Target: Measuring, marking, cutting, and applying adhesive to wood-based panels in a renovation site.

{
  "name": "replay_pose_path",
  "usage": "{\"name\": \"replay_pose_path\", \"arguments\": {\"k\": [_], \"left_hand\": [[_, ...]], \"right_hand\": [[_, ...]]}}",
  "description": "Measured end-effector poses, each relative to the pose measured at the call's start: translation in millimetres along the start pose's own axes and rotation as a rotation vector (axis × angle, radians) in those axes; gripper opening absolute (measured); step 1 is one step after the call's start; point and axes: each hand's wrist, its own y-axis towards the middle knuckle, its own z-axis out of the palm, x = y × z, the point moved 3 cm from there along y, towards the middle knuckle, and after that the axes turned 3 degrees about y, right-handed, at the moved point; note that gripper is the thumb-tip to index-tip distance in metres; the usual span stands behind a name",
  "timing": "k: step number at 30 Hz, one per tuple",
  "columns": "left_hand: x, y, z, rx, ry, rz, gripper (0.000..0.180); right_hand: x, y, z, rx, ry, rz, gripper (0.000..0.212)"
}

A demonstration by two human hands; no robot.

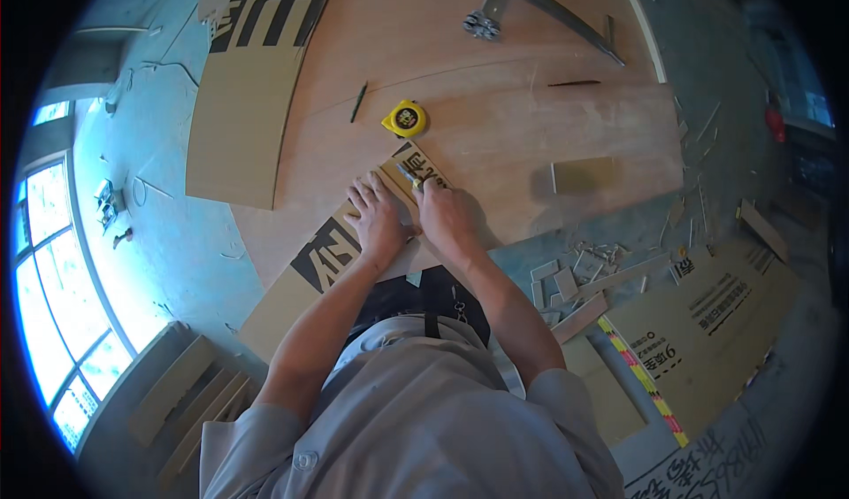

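A long brown board with black print lies slantwise over the near edge of the wooden tabletop. My left hand rests on it with fingers stretched out, pressing it down. Beside it, my right hand is closed around a utility knife, whose tip points at the board's far part. Most of the knife's handle is hidden in the fingers. Just beyond the board sits a yellow tape measure, and a dark pen lies to its left.
A larger brown sheet covers the table's left side. A small offcut lies at right, and a metal T-shaped tool at the far side. On the floor are scraps, a printed sheet and stacked strips.
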Motion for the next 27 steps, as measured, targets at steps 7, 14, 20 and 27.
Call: {"name": "replay_pose_path", "arguments": {"k": [7, 14, 20, 27], "left_hand": [[7, 8, 24, -0.144, 0.114, 0.010, 0.088], [4, 9, 25, -0.100, 0.127, 0.041, 0.076], [3, 10, 25, -0.095, 0.103, 0.023, 0.097], [-2, 6, 10, -0.008, 0.019, 0.011, 0.132]], "right_hand": [[26, 23, 21, 0.173, -0.148, -0.094, 0.025], [39, 28, 19, 0.272, -0.218, -0.128, 0.017], [21, 8, 12, 0.299, -0.253, -0.107, 0.016], [-21, -68, -6, 0.038, -0.484, -0.522, 0.011]]}}
